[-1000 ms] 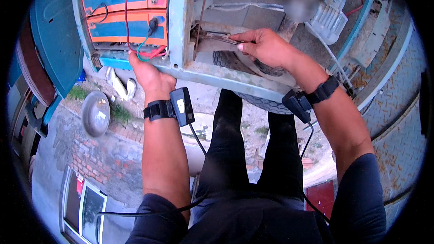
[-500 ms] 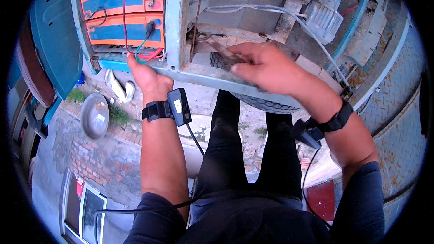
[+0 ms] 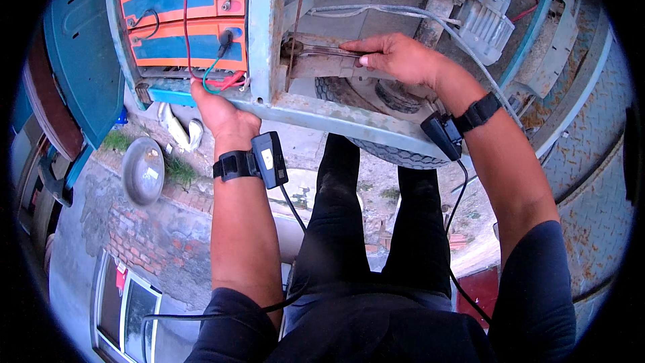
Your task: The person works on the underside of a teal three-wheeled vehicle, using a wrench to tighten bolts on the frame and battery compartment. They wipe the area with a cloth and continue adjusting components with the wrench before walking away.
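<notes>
My left hand [image 3: 219,113] grips the blue metal frame rail [image 3: 299,111] from below, fingers mostly hidden, beside red and green wires [image 3: 230,81] under orange-and-blue batteries [image 3: 178,45]. To the right of an upright post [image 3: 262,33], my right hand [image 3: 396,64] is closed on a slim metal tool [image 3: 326,51], perhaps a wrench, whose far end reaches a dark, rusty fitting [image 3: 291,48]; whether it is engaged there I cannot tell. A thin rusty rod runs past that fitting. A tyre [image 3: 336,91] shows beneath the tool.
A finned metal housing [image 3: 487,23] and grey cable sheath are at upper right, a rusty tread-plate panel [image 3: 591,249] at far right. A teal panel [image 3: 80,67] hangs at left, above a metal basin [image 3: 141,169]. My legs are below the frame.
My right hand dipped toward me in a blur half a second ago and is now back up with the tool at the fitting. My left hand has barely moved.
</notes>
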Motion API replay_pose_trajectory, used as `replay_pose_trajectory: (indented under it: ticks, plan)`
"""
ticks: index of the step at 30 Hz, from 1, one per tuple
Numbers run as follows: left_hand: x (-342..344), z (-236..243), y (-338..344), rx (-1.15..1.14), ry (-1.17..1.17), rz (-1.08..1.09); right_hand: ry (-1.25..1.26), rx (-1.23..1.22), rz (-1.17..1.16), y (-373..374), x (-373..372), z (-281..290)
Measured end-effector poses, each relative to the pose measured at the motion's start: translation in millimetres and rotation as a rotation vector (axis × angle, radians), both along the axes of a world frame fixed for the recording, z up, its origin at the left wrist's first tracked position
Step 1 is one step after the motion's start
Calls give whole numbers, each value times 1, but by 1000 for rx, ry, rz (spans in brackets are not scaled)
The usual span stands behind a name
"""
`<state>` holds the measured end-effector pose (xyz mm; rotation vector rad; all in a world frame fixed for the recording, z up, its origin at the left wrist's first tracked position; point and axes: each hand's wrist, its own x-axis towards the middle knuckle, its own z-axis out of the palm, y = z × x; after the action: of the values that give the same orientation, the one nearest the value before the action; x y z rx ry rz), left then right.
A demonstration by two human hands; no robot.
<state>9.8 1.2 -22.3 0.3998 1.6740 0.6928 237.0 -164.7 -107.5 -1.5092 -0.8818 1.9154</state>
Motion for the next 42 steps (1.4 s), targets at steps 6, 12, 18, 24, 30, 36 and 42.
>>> replay_pose_trajectory:
  ticks: [6, 12, 18, 24, 30, 36, 42]
  plan:
    - [-7, -5, 1, -8, -23, 9, -106, 37, 76, 16, 5, -11]
    - [-5, -3, 1, -8, -22, 2, -88, 67, 73, 10, -3, -12]
    - [2, -1, 0, 18, -29, 21, -70, 63, 11, 7, -10, -18]
    - [-3, -4, 1, 21, -42, 14, -101, 7, 23, 7, -12, 17]
    - [5, 2, -2, -11, -29, 17, -224, -73, 96, 33, -33, 103]
    - [-2, 1, 0, 28, -29, -23, -178, -140, -37, 10, -29, 107]
    - [2, 1, 0, -5, -2, 9, 50, -101, -242, -19, -7, 56]
